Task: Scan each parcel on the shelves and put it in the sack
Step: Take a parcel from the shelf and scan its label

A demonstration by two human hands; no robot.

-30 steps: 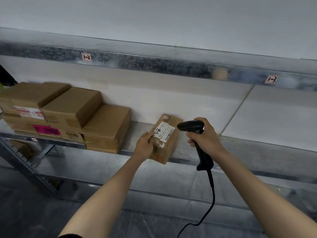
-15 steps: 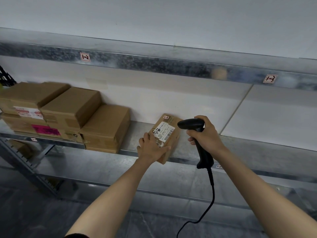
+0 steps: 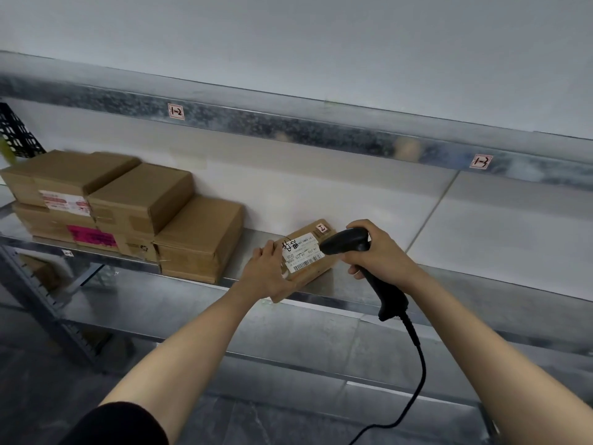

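Note:
A small brown parcel (image 3: pixel 308 256) with a white barcode label lies on the metal shelf (image 3: pixel 449 281), its near end overhanging the shelf's front edge. My left hand (image 3: pixel 268 273) grips the parcel's left near end, fingers curled over its edge. My right hand (image 3: pixel 378 252) grips a black corded barcode scanner (image 3: pixel 353 244). The scanner's head sits just right of the label, pointing left at it. No sack is in view.
Several larger brown boxes (image 3: pixel 150 216) are stacked at the left of the same shelf, one with a pink label. An upper shelf rail (image 3: pixel 288 123) carries tags 1-2 and 1-3. A black crate (image 3: pixel 14 133) shows at far left. The scanner's cable (image 3: pixel 417 364) hangs down past lower shelves.
My left hand slid from the parcel's side onto its near end and lowered the parcel flatter on the shelf. The scanner moved slightly closer to the label.

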